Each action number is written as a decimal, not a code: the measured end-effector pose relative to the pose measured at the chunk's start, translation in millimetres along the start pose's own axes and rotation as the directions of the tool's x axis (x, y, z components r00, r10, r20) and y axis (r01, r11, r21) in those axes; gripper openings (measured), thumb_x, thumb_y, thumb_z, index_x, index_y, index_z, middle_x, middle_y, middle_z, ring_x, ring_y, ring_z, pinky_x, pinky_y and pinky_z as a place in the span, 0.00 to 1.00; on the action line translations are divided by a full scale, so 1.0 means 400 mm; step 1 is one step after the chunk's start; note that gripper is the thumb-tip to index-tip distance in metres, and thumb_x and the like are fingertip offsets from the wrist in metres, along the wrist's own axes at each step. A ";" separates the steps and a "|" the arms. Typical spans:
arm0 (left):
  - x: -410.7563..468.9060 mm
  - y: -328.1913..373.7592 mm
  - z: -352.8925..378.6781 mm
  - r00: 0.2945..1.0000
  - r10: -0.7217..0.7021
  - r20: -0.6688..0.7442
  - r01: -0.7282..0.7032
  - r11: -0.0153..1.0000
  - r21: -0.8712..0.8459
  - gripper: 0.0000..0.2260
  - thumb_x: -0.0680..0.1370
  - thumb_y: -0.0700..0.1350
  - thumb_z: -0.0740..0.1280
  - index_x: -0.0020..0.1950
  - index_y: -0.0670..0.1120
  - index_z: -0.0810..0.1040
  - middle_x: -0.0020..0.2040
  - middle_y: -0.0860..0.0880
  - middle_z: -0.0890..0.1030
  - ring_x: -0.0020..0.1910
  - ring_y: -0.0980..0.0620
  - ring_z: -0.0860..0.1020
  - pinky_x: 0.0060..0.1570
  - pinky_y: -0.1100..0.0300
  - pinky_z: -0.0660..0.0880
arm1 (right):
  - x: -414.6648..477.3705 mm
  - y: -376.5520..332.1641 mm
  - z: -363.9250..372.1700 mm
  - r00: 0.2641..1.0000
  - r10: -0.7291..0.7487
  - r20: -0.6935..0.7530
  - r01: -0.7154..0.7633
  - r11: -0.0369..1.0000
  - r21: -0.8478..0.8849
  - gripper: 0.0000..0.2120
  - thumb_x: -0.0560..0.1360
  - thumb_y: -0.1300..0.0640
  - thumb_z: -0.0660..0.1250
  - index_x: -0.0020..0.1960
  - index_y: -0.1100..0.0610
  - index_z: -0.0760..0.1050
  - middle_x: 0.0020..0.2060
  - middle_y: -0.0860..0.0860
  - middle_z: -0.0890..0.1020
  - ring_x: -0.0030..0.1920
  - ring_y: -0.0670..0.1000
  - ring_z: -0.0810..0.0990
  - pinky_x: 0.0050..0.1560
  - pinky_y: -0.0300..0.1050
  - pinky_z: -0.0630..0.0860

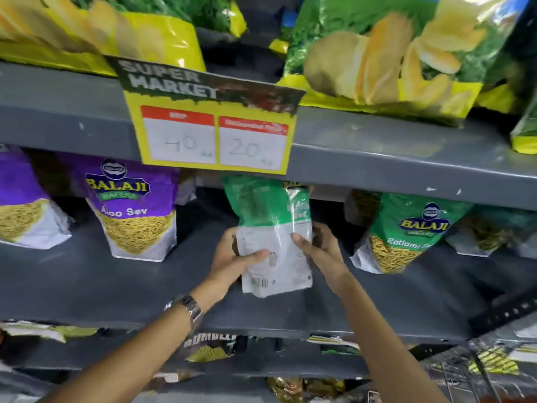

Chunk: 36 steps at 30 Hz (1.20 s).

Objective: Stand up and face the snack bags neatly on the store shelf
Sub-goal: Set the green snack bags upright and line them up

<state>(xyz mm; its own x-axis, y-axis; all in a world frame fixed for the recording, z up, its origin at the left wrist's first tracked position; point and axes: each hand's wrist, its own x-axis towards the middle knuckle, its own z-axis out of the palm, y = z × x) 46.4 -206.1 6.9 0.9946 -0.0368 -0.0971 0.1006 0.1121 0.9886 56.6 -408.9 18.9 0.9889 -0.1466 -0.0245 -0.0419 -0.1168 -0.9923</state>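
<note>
Hands (279,257) grip green snack bag (270,228), back outward.

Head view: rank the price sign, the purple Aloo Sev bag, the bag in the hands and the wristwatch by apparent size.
1. price sign
2. bag in the hands and purple Aloo Sev bag: look alike; the held one is nearer the camera, so unranked.
3. wristwatch

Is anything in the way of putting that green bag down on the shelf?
Nothing visible. Both hands hold the green bag over a bare stretch of shelf, between the purple bag and another green bag.
</note>
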 end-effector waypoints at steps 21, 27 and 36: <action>0.028 -0.072 0.089 0.947 0.225 -0.228 -0.146 0.937 0.317 0.42 0.62 0.33 0.75 0.72 0.42 0.58 0.68 0.41 0.61 0.66 0.43 0.69 0.67 0.52 0.66 | 0.075 -0.148 -0.111 0.981 -0.195 0.009 0.190 0.964 0.184 0.23 0.65 0.65 0.75 0.57 0.58 0.71 0.50 0.52 0.79 0.54 0.51 0.78 0.56 0.38 0.76; -0.062 -0.100 0.239 0.944 0.255 -0.210 -0.190 0.939 0.285 0.45 0.61 0.36 0.78 0.71 0.41 0.55 0.62 0.44 0.61 0.64 0.48 0.65 0.59 0.76 0.59 | 0.040 -0.158 -0.087 0.958 -0.260 -0.123 0.266 0.963 0.038 0.19 0.60 0.70 0.77 0.39 0.56 0.69 0.31 0.48 0.77 0.32 0.43 0.77 0.36 0.36 0.75; -0.033 -0.072 0.278 0.913 0.374 -0.162 -0.326 0.909 0.261 0.60 0.54 0.44 0.82 0.73 0.39 0.45 0.72 0.38 0.49 0.73 0.47 0.51 0.70 0.58 0.57 | -0.050 -0.137 -0.046 0.958 -0.275 -0.084 0.279 0.959 0.044 0.17 0.61 0.60 0.79 0.45 0.53 0.77 0.40 0.49 0.85 0.42 0.51 0.84 0.45 0.49 0.82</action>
<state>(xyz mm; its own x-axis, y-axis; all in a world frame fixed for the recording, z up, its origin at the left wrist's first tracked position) 27.7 -319.3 -7.5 0.9500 0.1693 0.2625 -0.2393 -0.1456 0.9600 36.3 -417.8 75.9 0.9468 -0.1905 0.2594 0.2420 -0.1098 -0.9640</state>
